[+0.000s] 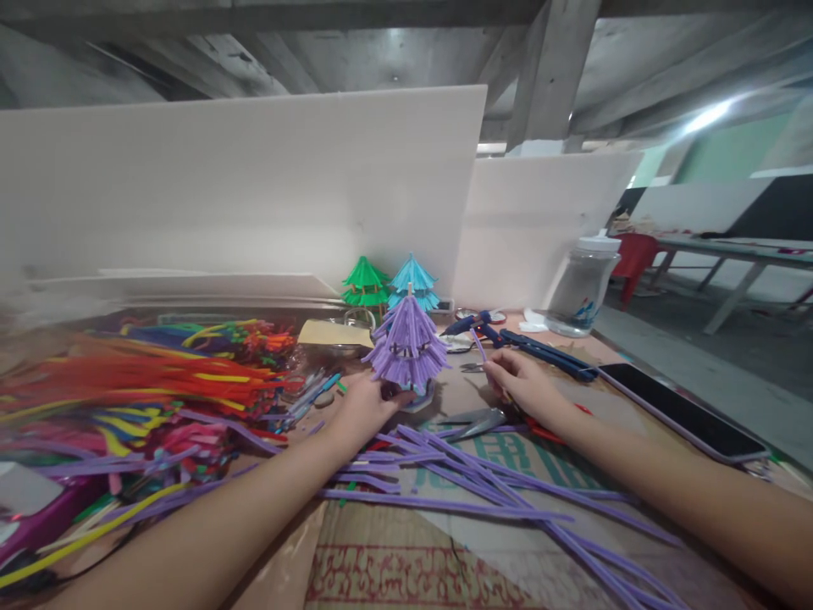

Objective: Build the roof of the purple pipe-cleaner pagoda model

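Observation:
A purple two-tiered pagoda-like model (pixel 410 343) made of pipe cleaners stands upright in the middle of the table. My left hand (pixel 372 402) is closed around its lower left side, and the fingertips are partly hidden under the lower tier. To the right of the model, my right hand (pixel 524 381) pinches a short purple pipe-cleaner piece (pixel 478 346) that points up and left. Scissors (pixel 481 423) with red handles lie below that hand, partly covered by it. Long purple pipe cleaners (pixel 470 474) spread loosely across the cardboard between my forearms.
Green (pixel 364 284) and blue models (pixel 412 280) stand behind. Bundles of colourful pipe cleaners (pixel 140 373) fill the left. A blue glue gun (pixel 470 324), a dark blue tool (pixel 550 353), a phone (pixel 683 411) and a clear bottle (pixel 579 288) are on the right. White boards (pixel 254 186) rise behind.

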`<control>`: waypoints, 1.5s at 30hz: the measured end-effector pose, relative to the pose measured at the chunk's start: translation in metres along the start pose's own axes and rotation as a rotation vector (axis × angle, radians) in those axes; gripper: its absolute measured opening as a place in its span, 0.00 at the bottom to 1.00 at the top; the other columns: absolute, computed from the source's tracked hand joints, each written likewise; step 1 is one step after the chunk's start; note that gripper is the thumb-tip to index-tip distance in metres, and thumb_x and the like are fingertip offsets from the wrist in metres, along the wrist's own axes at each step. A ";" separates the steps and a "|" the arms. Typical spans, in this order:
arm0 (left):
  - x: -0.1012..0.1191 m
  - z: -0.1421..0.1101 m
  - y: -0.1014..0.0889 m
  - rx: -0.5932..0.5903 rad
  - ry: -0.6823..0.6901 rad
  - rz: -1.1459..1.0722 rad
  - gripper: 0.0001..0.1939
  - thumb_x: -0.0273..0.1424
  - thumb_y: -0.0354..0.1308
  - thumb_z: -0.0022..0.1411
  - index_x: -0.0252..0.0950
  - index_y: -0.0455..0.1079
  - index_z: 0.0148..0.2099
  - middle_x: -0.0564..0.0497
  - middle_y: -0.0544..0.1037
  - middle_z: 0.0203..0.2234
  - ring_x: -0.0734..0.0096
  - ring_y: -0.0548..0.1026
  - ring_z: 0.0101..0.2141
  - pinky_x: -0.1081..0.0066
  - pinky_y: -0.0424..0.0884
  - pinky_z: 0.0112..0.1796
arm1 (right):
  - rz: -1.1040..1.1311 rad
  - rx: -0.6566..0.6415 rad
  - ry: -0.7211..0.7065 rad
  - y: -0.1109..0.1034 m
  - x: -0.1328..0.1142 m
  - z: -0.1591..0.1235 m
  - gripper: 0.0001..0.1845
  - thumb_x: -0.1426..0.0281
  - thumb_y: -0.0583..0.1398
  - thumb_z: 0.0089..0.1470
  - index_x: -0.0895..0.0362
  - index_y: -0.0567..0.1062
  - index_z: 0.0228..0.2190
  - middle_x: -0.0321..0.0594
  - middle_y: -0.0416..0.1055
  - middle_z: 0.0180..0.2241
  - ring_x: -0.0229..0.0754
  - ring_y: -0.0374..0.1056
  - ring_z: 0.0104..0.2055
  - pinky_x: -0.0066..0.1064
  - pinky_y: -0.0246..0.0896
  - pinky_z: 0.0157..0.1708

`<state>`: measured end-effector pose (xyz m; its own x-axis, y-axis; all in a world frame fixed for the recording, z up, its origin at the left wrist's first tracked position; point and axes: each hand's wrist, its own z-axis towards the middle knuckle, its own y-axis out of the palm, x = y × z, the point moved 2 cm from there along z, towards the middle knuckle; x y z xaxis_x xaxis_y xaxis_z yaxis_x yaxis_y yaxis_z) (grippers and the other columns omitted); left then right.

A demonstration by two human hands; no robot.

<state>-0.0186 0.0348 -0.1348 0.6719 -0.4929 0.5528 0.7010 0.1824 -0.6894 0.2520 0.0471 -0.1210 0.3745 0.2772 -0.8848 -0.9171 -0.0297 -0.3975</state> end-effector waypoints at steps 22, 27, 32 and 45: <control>-0.024 0.005 0.004 0.070 0.059 -0.099 0.26 0.33 0.56 0.60 0.34 0.61 0.60 0.42 0.75 0.51 0.58 0.73 0.52 0.62 0.68 0.53 | -0.335 0.041 -0.334 -0.001 -0.030 -0.017 0.16 0.60 0.53 0.60 0.54 0.65 0.24 0.34 0.62 0.22 0.37 0.59 0.25 0.29 0.54 0.25; -0.028 0.007 0.009 0.034 0.033 -0.101 0.21 0.29 0.54 0.59 0.36 0.66 0.56 0.45 0.78 0.46 0.60 0.75 0.50 0.61 0.69 0.53 | -0.376 -0.029 -0.434 0.008 -0.079 -0.024 0.14 0.64 0.52 0.59 0.54 0.65 0.24 0.34 0.63 0.22 0.36 0.58 0.25 0.28 0.52 0.25; -0.027 0.005 0.008 -0.007 0.062 -0.118 0.17 0.32 0.53 0.62 0.34 0.67 0.53 0.45 0.79 0.42 0.62 0.78 0.44 0.60 0.69 0.53 | -0.450 -0.030 -0.548 0.025 -0.111 -0.017 0.13 0.66 0.53 0.57 0.54 0.62 0.21 0.31 0.59 0.18 0.33 0.54 0.21 0.27 0.46 0.23; -0.016 0.002 0.003 0.006 0.145 -0.038 0.22 0.36 0.57 0.63 0.33 0.63 0.57 0.41 0.76 0.48 0.55 0.75 0.50 0.59 0.70 0.51 | -0.582 0.007 -0.538 0.044 -0.101 -0.022 0.13 0.67 0.54 0.57 0.56 0.64 0.22 0.31 0.62 0.18 0.32 0.55 0.20 0.27 0.41 0.25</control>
<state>-0.0272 0.0450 -0.1450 0.6035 -0.6169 0.5051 0.7272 0.1660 -0.6660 0.1770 -0.0031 -0.0541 0.6785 0.6724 -0.2957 -0.5955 0.2680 -0.7573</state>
